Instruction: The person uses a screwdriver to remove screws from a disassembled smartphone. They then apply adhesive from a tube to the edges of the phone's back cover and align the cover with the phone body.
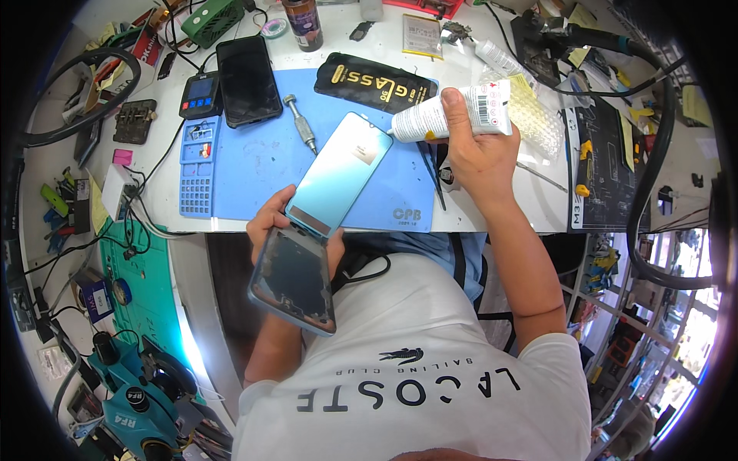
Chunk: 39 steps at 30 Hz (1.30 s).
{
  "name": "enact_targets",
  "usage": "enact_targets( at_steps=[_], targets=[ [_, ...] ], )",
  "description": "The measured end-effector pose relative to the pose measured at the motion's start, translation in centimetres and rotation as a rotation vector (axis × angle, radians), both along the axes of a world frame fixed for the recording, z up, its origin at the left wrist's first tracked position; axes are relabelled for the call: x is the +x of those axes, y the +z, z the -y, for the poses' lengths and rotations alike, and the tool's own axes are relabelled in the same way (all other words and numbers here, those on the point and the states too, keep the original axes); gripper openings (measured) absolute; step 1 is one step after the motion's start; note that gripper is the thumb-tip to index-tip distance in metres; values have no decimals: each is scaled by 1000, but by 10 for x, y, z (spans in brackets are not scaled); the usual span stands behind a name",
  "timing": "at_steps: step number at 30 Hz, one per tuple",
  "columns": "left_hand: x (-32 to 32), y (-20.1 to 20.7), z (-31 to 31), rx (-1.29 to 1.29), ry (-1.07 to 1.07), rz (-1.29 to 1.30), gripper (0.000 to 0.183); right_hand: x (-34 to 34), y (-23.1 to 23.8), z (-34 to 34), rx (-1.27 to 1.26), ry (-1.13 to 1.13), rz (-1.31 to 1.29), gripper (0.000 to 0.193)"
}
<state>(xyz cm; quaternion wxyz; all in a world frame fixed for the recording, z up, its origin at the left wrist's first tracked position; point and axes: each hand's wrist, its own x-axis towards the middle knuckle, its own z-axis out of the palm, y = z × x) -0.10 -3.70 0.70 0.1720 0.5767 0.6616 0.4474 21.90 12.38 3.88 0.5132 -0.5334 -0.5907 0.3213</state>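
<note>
My left hand (pixel 270 212) is closed around a dark blue phone frame (pixel 296 270), fingers on its left and thumb on its right. The frame is tilted at the table's front edge, its inside facing up with ragged residue along the border. A light-blue phone panel (pixel 338 173) meets the frame's upper end and slants over the mat, stickers on its surface; whether the two are joined I cannot tell. Raised at the right, my right hand (pixel 483 157) grips a white glue tube (pixel 434 117). Its nozzle points left, close to the panel's upper right corner; contact is unclear.
On the blue work mat (pixel 231 173) lie a screwdriver (pixel 300 124), a black phone (pixel 249 81) and a black flat packet (pixel 377 82). Tweezers (pixel 433 175) rest right of the panel. Bubble wrap (pixel 534 123) is behind my right hand; a microscope (pixel 138 399) stands lower left.
</note>
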Motion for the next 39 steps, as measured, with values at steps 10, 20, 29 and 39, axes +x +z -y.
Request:
enact_targets(
  at_steps=[10,20,29,39],
  targets=[
    [2,-2,-2,58,-4,74,77,7,7,12,55,-13,13,29],
    [2,2,0,13,3,29,77,8,4,22,34,35,81,29],
    [0,1,0,49,-8,12,77,-6,6,50,-12,109,23,25],
    [1,1,0,31,-3,12,81,-20,3,81,-1,253,9,26]
  ],
)
